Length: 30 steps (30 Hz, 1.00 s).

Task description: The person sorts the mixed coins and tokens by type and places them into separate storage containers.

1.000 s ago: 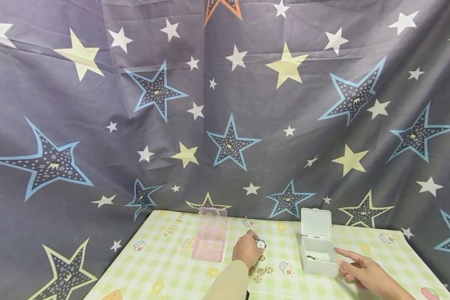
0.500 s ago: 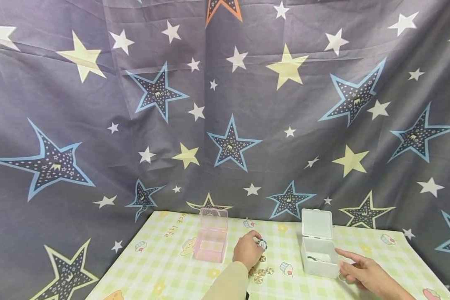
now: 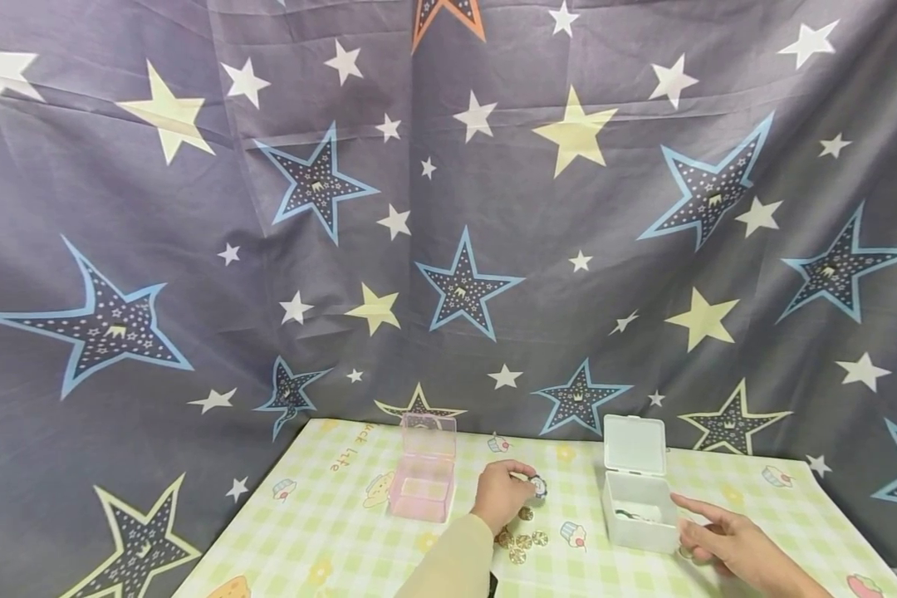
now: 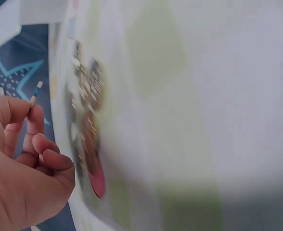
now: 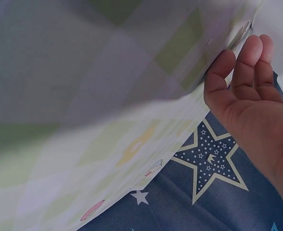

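My left hand (image 3: 502, 496) pinches a round blue-and-white chip (image 3: 540, 487) between thumb and fingertips, raised over the table. In the left wrist view the chip (image 4: 36, 91) appears edge-on, with blue and cream bands. Just in front of that hand lie several gold-coloured coins (image 3: 518, 541); the left wrist view shows these coins (image 4: 89, 139) blurred. My right hand (image 3: 736, 540) is beside the right wall of a white box (image 3: 641, 536), its index fingertip at the wall and its fingers loosely bent. The box's lid stands up, and something thin and dark green lies inside.
Left of my left hand stands a clear pink box (image 3: 420, 498) with its lid raised. A checked, printed cloth (image 3: 306, 507) covers the table. Behind the table's far edge hangs a dark star-patterned curtain (image 3: 389, 365).
My left hand has moved slightly to the right with the chip, away from the coins. My right hand stays beside the white box.
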Each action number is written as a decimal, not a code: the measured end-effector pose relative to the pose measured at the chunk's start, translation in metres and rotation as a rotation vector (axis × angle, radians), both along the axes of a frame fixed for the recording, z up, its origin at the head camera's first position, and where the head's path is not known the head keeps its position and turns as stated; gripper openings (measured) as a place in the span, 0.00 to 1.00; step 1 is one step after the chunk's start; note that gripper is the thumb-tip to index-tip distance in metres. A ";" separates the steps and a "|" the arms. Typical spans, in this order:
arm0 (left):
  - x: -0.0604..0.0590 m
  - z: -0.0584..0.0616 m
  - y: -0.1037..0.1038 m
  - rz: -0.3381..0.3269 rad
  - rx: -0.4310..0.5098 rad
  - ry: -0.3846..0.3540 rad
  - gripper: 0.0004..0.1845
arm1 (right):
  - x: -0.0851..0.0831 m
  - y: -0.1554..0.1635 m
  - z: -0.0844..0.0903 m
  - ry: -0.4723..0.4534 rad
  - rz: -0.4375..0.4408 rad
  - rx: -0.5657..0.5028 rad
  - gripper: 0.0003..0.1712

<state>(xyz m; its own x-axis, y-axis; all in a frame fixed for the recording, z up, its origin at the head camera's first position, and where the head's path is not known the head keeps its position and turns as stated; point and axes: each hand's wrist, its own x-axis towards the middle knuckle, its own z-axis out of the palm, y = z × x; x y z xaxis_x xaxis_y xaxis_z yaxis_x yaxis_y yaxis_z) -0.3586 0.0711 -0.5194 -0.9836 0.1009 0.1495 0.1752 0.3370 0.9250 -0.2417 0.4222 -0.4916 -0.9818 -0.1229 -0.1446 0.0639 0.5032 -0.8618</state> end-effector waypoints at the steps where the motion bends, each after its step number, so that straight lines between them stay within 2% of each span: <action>1: 0.001 0.002 0.002 -0.015 0.033 -0.026 0.12 | 0.000 0.000 0.000 0.001 0.004 -0.001 0.42; 5: 0.007 0.012 0.012 -0.084 0.138 -0.115 0.14 | 0.000 0.000 0.000 -0.003 0.007 -0.016 0.43; 9: 0.016 0.022 0.021 -0.143 0.187 -0.160 0.16 | 0.000 0.000 0.001 -0.003 0.007 -0.014 0.43; 17: 0.029 0.032 0.038 -0.157 0.199 -0.146 0.14 | -0.001 0.001 0.002 -0.004 0.024 0.001 0.43; 24: 0.037 0.036 0.050 -0.156 0.194 -0.193 0.13 | -0.002 0.000 0.004 0.043 0.010 0.086 0.41; 30: 0.041 0.037 0.056 -0.188 0.203 -0.168 0.14 | -0.002 0.000 0.004 0.040 0.013 0.081 0.41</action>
